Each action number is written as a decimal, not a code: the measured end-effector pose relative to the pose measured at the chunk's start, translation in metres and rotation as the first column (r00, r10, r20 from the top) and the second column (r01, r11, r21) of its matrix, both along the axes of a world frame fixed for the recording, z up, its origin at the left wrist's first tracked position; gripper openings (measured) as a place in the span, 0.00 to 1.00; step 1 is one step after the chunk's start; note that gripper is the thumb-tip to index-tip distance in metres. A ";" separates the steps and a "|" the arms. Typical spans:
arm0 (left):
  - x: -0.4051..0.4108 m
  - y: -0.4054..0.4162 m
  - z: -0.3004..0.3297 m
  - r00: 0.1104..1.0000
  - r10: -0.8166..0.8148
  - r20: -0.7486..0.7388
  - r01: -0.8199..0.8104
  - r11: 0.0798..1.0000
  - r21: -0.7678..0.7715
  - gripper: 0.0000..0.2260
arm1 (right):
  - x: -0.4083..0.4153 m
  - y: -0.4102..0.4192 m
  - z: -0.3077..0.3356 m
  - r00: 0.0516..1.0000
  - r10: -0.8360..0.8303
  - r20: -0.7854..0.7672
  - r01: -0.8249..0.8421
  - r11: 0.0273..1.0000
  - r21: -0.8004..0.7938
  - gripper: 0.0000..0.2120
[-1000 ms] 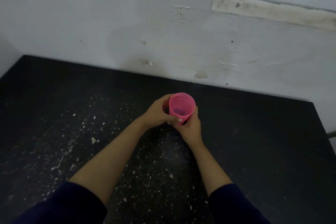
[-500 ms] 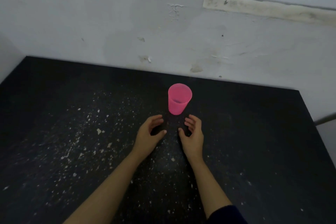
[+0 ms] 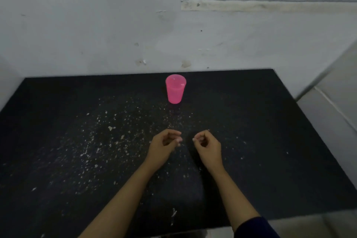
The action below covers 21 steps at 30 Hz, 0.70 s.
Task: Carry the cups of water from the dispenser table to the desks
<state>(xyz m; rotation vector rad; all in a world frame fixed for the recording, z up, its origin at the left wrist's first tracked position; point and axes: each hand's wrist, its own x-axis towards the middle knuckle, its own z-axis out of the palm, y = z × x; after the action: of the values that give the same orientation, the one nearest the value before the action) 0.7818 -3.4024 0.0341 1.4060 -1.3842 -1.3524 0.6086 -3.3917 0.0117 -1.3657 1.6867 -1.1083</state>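
Note:
A pink translucent cup [image 3: 175,89] stands upright near the back edge of the black speckled desk [image 3: 77,141], close to the wall. Nothing touches it. My left hand [image 3: 164,147] and my right hand [image 3: 208,147] hover side by side over the middle of the desk, well in front of the cup. Both hands are empty, with the fingers loosely curled inward. Whether the cup holds water cannot be told for sure.
A white wall [image 3: 96,25] with chipped paint rises behind the desk. A window sill [image 3: 270,4] sits at the upper right. The desk's right edge meets pale floor [image 3: 338,121], and its front edge shows at the bottom right.
Both hands let go of the pink cup and drew back toward me. The cup stays standing on the desk. The view has pulled away, showing more of the desk.

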 end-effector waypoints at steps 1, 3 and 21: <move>-0.006 0.003 0.005 0.999 -0.043 -0.003 0.043 0.999 -0.005 0.09 | -0.006 0.010 0.005 1.000 -0.029 -0.001 0.029 0.999 -0.014 0.10; -0.022 0.008 0.017 0.990 -0.143 -0.005 0.143 0.989 -0.025 0.10 | -0.024 0.030 0.016 0.996 -0.093 0.002 0.093 0.995 -0.043 0.08; -0.369 0.341 0.119 0.087 -0.996 0.000 0.949 0.083 -0.305 0.14 | -0.210 0.506 0.133 0.145 -0.989 0.004 0.914 0.133 -0.384 0.07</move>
<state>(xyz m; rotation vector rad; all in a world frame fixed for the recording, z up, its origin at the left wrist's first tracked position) 0.4131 -3.0617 0.1530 -0.1766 -2.3962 -1.9176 0.3982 -2.8853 0.1444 -0.2819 2.8436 -2.0227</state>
